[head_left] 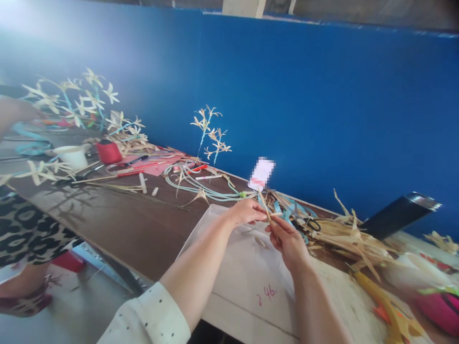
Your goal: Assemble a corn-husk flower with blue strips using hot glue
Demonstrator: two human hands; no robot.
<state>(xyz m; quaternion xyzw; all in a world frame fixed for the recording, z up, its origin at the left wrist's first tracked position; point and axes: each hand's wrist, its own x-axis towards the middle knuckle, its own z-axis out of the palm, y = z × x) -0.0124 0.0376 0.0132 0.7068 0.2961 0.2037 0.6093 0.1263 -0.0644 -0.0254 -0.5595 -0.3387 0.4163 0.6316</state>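
Note:
My left hand (247, 211) and my right hand (288, 237) meet over a white box lid (247, 282) with red handwriting on it. Between their fingertips is a thin straw-coloured strip (264, 204), which sticks up and away from me. Both hands are closed in a pinch on it, and the fingers cover its lower part. A small pale piece of husk (261, 242) lies on the lid below my hands. Just past them, blue ribbon (277, 208) and black-handled scissors (314, 224) lie among dried husks (344, 234).
To the right are a yellow glue gun (389, 306), a dark bottle (401, 215) and a pink object (437, 310). Pale green cord (204, 193), husk flowers (211, 134), a red spool (109, 152) and a white cup (71, 156) stand leftward. Another person's arm (16, 114) reaches in at left.

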